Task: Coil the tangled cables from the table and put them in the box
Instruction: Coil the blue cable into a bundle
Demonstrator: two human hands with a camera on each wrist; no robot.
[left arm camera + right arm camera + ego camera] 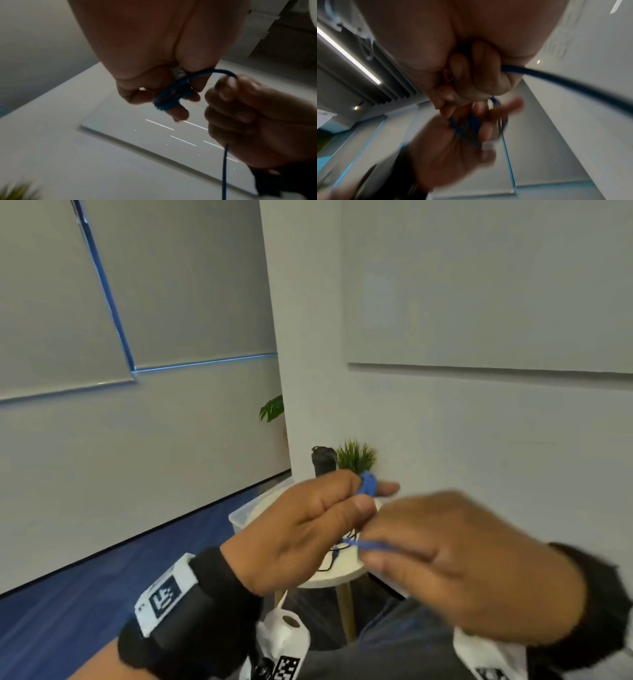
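Two hands are working one thin blue cable (369,485) above a small round white surface (337,571): left hand (301,529) is holding wound loops on its fingers (178,112); right hand (472,563) is pinching the free strand. Black cables (334,556) are lying on the surface beside a clear plastic box (239,517).

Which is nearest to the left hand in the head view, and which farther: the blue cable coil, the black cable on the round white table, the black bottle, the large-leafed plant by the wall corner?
1. Blue cable coil: wound round the fingers of the left hand.
2. Black cable: below, on the round white table.
3. Black bottle: at the table's far edge.
4. Large-leafed plant: behind the wall corner.
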